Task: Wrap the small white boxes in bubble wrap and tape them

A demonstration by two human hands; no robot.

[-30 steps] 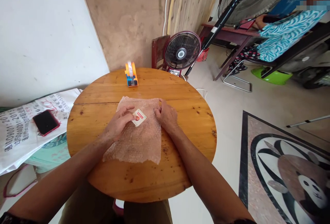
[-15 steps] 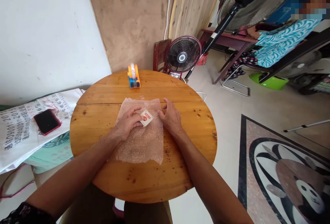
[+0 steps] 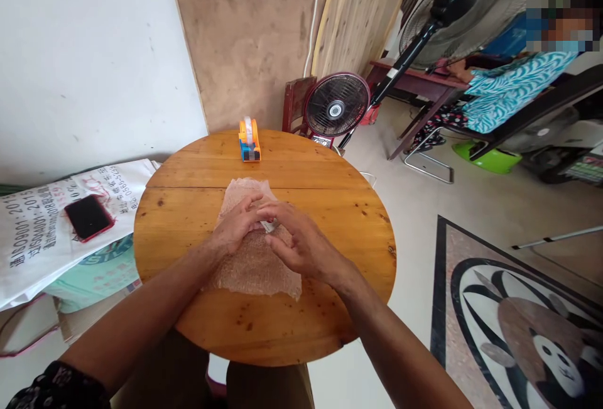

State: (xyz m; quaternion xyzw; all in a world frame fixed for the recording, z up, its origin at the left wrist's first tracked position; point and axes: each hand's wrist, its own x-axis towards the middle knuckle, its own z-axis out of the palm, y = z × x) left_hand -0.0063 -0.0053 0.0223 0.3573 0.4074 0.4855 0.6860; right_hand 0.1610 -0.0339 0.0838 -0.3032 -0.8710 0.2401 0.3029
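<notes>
A sheet of bubble wrap [image 3: 257, 271] lies on the round wooden table, its upper right side folded inward. On the sheet rests a small white box [image 3: 269, 226] with a red mark, largely covered by my hands. My left hand [image 3: 239, 225] holds the box from the left, fingers bent against it. From the right, my right hand [image 3: 299, 239] reaches over with its fingers on the folded wrap, near the left fingertips; its thumb is below the box. The fingers partly hide the fold.
At the table's far side stands an orange and blue tape dispenser [image 3: 249, 140]. A phone [image 3: 89, 217] lies on white sacks at the left. Behind the round table [image 3: 339, 220] are a small fan [image 3: 336, 107] and a tall fan. A person sits at a desk far right.
My right hand has moved left from the sheet's right edge to over the box, and the upper right side of the bubble wrap has folded inward. My left hand stays at the box.
</notes>
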